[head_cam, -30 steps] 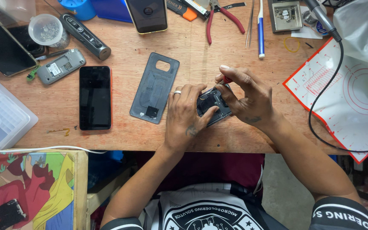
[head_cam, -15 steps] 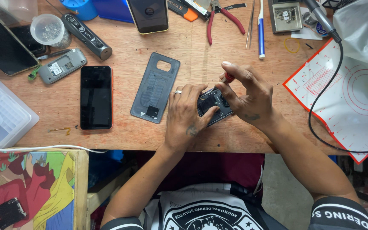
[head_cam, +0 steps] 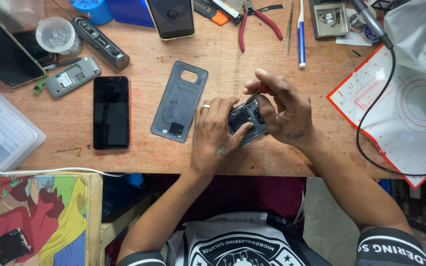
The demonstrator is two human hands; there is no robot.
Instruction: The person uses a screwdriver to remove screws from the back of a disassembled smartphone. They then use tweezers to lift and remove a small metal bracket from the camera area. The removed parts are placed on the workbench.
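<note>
An opened phone (head_cam: 245, 121) with its dark insides showing lies on the wooden bench (head_cam: 223, 54) near the front edge. My left hand (head_cam: 215, 133), wearing a ring, presses down on the phone's left side and holds it. My right hand (head_cam: 284, 111) grips a small red-handled screwdriver (head_cam: 262, 89) whose tip points down into the phone's upper part. The phone's grey back cover (head_cam: 179, 101) lies inside up just left of my left hand. Further left rests a black phone with an orange rim (head_cam: 111, 112), screen up.
A red-and-white work mat (head_cam: 400, 108) with a black cable (head_cam: 371, 123) covers the right side. Red pliers (head_cam: 255, 19), tweezers (head_cam: 289, 27) and a blue-and-white pen (head_cam: 301, 32) lie at the back. A small grey phone (head_cam: 72, 76), a clear cup (head_cam: 57, 35) and a plastic tray (head_cam: 1, 128) sit left.
My right hand has shifted slightly on the screwdriver over the phone. The left hand stays pressed on the phone. Nothing else has moved.
</note>
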